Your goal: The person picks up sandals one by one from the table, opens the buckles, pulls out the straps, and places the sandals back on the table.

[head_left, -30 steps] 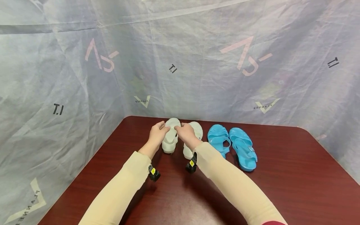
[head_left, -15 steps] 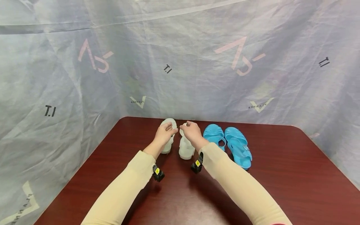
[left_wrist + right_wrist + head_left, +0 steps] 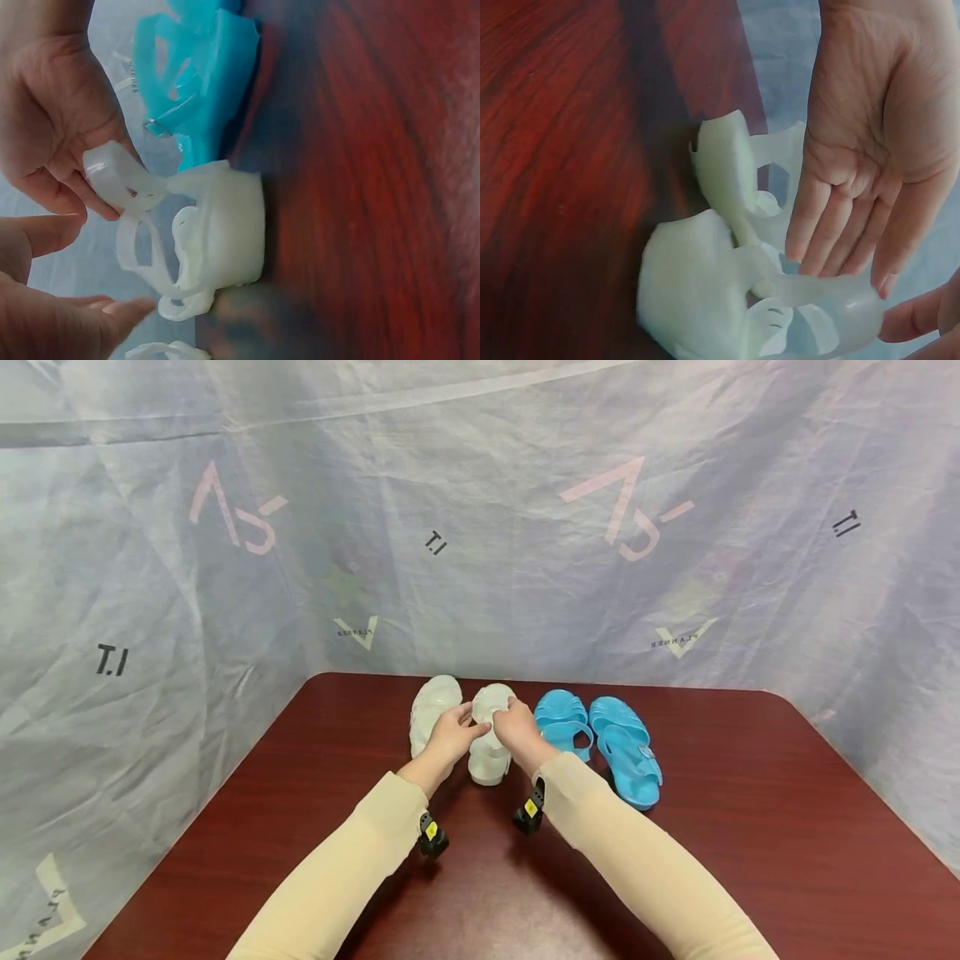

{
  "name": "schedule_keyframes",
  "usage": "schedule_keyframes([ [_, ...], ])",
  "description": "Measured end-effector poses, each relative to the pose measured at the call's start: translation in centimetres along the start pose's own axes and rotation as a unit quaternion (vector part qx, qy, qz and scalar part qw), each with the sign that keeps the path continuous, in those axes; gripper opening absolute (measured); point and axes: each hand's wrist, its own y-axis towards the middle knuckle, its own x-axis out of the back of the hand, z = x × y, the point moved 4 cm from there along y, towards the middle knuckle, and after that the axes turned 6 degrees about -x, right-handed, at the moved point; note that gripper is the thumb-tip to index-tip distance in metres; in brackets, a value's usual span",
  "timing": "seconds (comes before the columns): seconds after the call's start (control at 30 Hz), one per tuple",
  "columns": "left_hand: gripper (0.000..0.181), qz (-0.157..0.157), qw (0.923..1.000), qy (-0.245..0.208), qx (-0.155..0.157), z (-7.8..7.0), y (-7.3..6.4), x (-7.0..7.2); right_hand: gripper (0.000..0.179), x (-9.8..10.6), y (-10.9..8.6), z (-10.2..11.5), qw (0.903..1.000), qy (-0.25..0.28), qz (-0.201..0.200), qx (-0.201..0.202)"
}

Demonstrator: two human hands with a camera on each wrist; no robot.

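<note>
Two white sandals stand on the dark red table. My hands are over the nearer-to-middle white sandal (image 3: 489, 767), whose straps rise between them in both wrist views. My left hand (image 3: 447, 739) is at its left side, thumb and fingers apart and fairly straight. My right hand (image 3: 519, 732) lies along its right side; in the right wrist view its fingers (image 3: 829, 232) are extended and its thumb tip is at the upper strap (image 3: 847, 296). Whether it touches the strap is hard to tell. The other white sandal (image 3: 431, 714) stands just left, partly behind my left hand.
To the right stand two blue sandals, one (image 3: 561, 714) partly behind my right hand and the other (image 3: 628, 752) farther right. A printed grey cloth (image 3: 480, 568) hangs behind the table (image 3: 750, 793).
Both hands have left the left white sandal and come to the right white one. The head view has shifted a little to the right. The sandals have stayed in place.
</note>
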Motion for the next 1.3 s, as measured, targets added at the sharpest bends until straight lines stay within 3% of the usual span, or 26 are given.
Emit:
schedule_keyframes([
  [0.23,0.069,0.004,0.9993,0.027,0.025,1.0,-0.2,-0.8,0.056,0.0,0.6,-2.0,0.9993,0.033,-0.007,-0.015],
  [0.43,0.071,0.014,0.9980,0.037,0.049,2.1,-0.5,-1.2,0.053,-0.5,0.3,-2.6,0.9989,0.041,0.012,-0.018],
  [0.7,0.071,0.032,0.9946,0.049,0.086,2.7,-1.0,-0.7,0.049,-1.1,-0.2,-3.2,0.9974,0.059,0.022,-0.034],
  [0.97,0.063,0.033,0.9921,0.074,0.095,2.5,-1.3,-0.3,0.048,-1.3,-0.5,-3.6,0.9943,0.087,0.032,-0.053],
  [1.3,0.061,0.060,0.9930,0.044,0.092,2.5,-1.0,-0.4,0.047,-1.5,-0.6,-4.0,0.9898,0.122,0.052,-0.052],
])
